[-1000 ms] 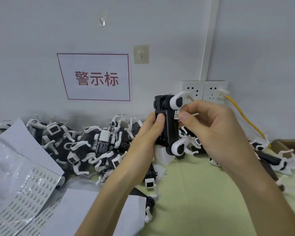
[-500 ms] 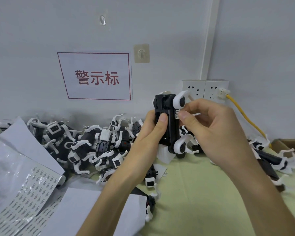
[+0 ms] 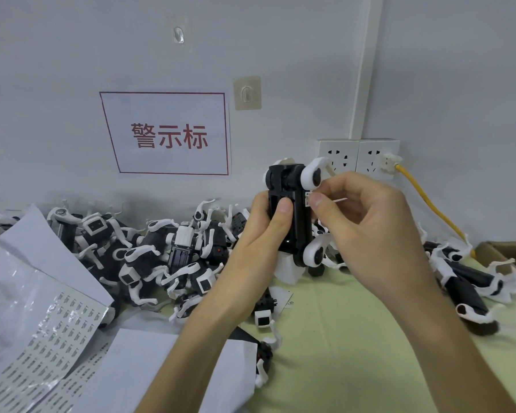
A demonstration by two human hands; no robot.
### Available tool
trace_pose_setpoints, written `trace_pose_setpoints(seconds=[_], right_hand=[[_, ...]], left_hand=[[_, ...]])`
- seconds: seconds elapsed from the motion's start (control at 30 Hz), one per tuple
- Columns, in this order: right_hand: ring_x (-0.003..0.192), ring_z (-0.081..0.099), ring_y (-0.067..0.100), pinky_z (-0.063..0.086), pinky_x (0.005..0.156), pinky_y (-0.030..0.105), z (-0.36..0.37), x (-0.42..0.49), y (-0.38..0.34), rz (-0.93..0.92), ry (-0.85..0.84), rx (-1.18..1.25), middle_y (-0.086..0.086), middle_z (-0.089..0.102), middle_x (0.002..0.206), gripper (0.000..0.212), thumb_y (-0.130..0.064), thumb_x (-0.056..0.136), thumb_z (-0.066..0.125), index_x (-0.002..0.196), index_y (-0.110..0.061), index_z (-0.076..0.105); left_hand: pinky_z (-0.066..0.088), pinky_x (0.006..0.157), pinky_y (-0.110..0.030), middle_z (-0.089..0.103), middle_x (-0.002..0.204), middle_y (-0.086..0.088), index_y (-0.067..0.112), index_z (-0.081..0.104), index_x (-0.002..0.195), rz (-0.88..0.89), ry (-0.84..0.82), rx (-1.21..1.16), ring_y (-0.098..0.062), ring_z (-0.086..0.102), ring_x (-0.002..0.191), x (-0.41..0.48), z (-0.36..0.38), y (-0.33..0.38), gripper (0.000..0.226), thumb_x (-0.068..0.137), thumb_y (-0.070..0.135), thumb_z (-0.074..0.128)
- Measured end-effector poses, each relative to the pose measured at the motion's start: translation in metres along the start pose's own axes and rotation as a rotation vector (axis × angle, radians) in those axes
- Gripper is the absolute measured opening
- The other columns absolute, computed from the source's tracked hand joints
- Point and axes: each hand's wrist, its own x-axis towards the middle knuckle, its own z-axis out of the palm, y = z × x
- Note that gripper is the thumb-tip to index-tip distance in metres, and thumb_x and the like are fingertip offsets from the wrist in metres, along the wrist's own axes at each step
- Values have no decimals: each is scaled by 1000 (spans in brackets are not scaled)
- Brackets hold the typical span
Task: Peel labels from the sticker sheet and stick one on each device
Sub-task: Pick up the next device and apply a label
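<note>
Your left hand [image 3: 262, 231] grips the light, rigid device [image 3: 289, 213] by its body; your right hand [image 3: 367, 222] pinches the flimsy label [image 3: 307, 199].

The upright black-and-white device [image 3: 298, 229] bears a white label [image 3: 307, 198] on its side; sticker sheet [image 3: 51, 329] lies left.

L hand [image 3: 259, 234] is up at centre, forearm rising from the bottom edge, fingers wrapped behind the device [image 3: 292, 210], thumb flat on its front. R hand [image 3: 367, 231] is just beside it, forearm from lower right. Its thumb & index tips pinch the label [image 3: 307, 199], other fingers curled.
</note>
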Motion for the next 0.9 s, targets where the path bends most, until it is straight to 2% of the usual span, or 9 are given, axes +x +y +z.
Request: trace_pose_setpoints(seconds=[0.1, 0.3, 0.53, 0.7, 0.83, 0.9], right_hand=[[74, 70, 1, 47, 64, 10, 1, -1, -1, 0, 12, 2, -20, 72, 78, 15, -22, 93, 70, 80, -29, 68], [73, 70, 2, 47, 64, 10, 3, -1, -2, 0, 31, 4, -18, 72, 77, 14, -20, 93, 70, 81, -28, 68], [74, 70, 2, 49, 65, 11, 3, -2, -3, -2, 27, -14, -18, 72, 78, 15, -21, 93, 69, 81, -29, 67], [74, 71, 3, 51, 66, 14, 2, -2, -2, 6, 31, -18, -17, 73, 78, 14, -21, 93, 69, 81, -28, 68], [76, 72, 4, 55, 70, 20, 2, -2, -2, 4, 42, -28, -14, 74, 78, 13, -20, 93, 69, 83, -27, 68], [76, 72, 4, 56, 70, 21, 3, -2, -2, -1, 48, -24, -14, 74, 78, 13, -20, 93, 69, 83, -28, 68]], left_hand=[[41, 113, -43, 68, 121, 12, 33, 59, 124, 1, 0, 10, -7, 60, 124, 0, -1, 1, 37, 99, 55, 45], [44, 101, -28, 68, 119, 13, 28, 56, 127, 21, 3, 22, 0, 61, 119, -1, -1, 3, 41, 98, 53, 43], [44, 97, -23, 67, 120, 17, 33, 55, 128, 33, -4, 25, 4, 60, 119, -1, -1, 3, 39, 98, 53, 42], [46, 91, -10, 66, 116, 24, 37, 55, 127, 40, -6, 36, 9, 59, 116, -1, -2, 2, 36, 98, 53, 42], [44, 88, -6, 66, 112, 26, 36, 56, 126, 46, 0, 49, 10, 59, 114, -1, -1, 3, 36, 98, 53, 41], [45, 90, -10, 66, 112, 25, 37, 56, 126, 50, 5, 54, 10, 59, 113, -1, -1, 4, 36, 98, 54, 41]])
